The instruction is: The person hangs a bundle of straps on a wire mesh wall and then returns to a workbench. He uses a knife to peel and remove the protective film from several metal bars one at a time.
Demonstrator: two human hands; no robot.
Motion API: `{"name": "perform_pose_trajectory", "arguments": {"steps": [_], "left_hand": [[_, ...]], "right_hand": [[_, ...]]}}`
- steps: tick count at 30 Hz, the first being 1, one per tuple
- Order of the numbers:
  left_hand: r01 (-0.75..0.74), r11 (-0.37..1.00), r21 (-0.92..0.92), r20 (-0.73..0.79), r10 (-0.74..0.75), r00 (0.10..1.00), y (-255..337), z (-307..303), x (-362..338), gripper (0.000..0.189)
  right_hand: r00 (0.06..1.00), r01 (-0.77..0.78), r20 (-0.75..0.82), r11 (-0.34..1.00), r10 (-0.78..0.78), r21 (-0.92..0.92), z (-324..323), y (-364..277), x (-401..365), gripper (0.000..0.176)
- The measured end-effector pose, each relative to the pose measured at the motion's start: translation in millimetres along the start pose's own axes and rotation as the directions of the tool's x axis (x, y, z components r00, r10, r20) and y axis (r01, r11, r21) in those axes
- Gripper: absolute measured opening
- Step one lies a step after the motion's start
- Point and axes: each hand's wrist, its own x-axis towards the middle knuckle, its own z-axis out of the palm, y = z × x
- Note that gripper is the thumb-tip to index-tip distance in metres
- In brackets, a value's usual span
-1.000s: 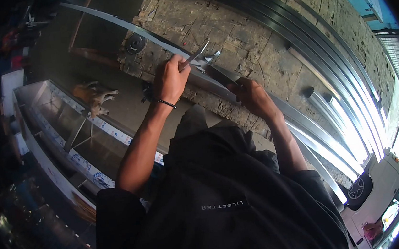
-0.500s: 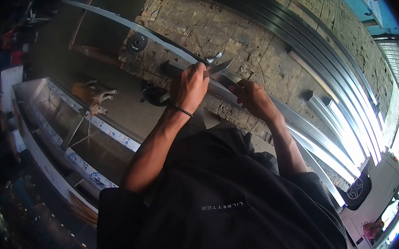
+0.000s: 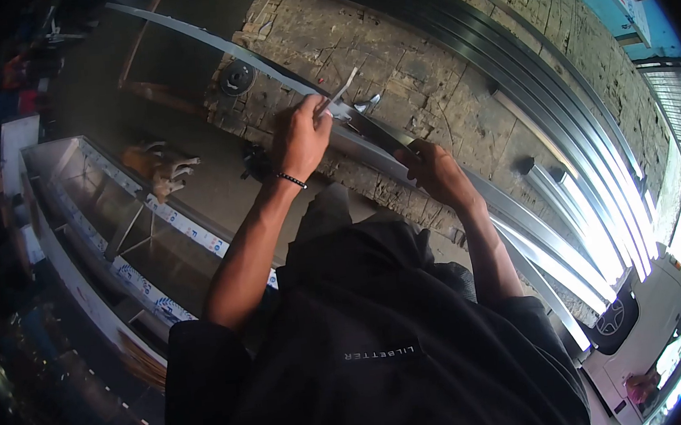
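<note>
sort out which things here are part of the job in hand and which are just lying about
In use:
left hand gripping a thin metal tool
right hand holding the long metal strip

Lying about:
round disc on the stone floor
stacked metal rails
metal frame
car

The long curved silver metal strip [image 3: 367, 146] is smooth and glossy. The slim bright metal tool [image 3: 341, 88] in the left hand [image 3: 300, 134] gleams likewise. The grey stone paving [image 3: 434, 72] looks rough and matt. The black cloth shirt [image 3: 371, 357] is matt, the stacked metal profiles [image 3: 604, 228] mirror-bright.
</note>
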Motion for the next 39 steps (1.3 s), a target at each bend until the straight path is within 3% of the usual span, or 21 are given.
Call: {"name": "perform_pose_trajectory", "arguments": {"steps": [2, 7, 11, 13, 18, 28, 36, 39], "left_hand": [[0.054, 0.988, -0.145, 0.072, -0.044, 0.996, 18, 1, -7, 0.017], [-0.243, 0.961, 0.133, 0.035, 0.240, 0.970, 19, 15, -9, 0.019], [-0.246, 0.947, 0.209, 0.107, 0.228, 0.968, 18, 18, -2, 0.019], [-0.192, 0.942, 0.277, 0.161, 0.151, 0.975, 24, 14, -1, 0.020], [-0.211, 0.942, 0.262, 0.150, 0.176, 0.973, 17, -7, 13, 0.023], [-0.229, 0.936, 0.269, -0.021, 0.244, 0.970, -52, -41, 52, 0.021], [-0.168, 0.887, 0.430, -0.169, 0.262, 0.950, -114, -91, 88, 0.023], [-0.112, 0.881, 0.459, -0.164, 0.208, 0.964, -141, -124, 108, 0.024]], "right_hand": [[1.000, 0.007, -0.011, 1.000, -0.007, 0.009, 2, 4, 2, 0.048], [1.000, -0.029, -0.008, 1.000, 0.030, 0.005, 1, -2, 0, 0.047], [0.999, -0.029, -0.027, 1.000, 0.029, 0.000, 3, -5, -3, 0.047], [0.999, -0.028, -0.023, 1.000, 0.028, -0.007, 3, -4, -3, 0.048], [0.999, 0.001, -0.032, 1.000, -0.001, 0.022, 7, 2, -1, 0.050], [0.999, -0.021, -0.025, 0.999, 0.022, 0.034, 5, 1, -1, 0.048], [0.998, -0.035, -0.048, 0.998, 0.037, 0.047, 5, 9, 1, 0.050], [0.994, 0.075, -0.080, 0.993, -0.068, 0.092, 6, 13, 2, 0.051]]}}
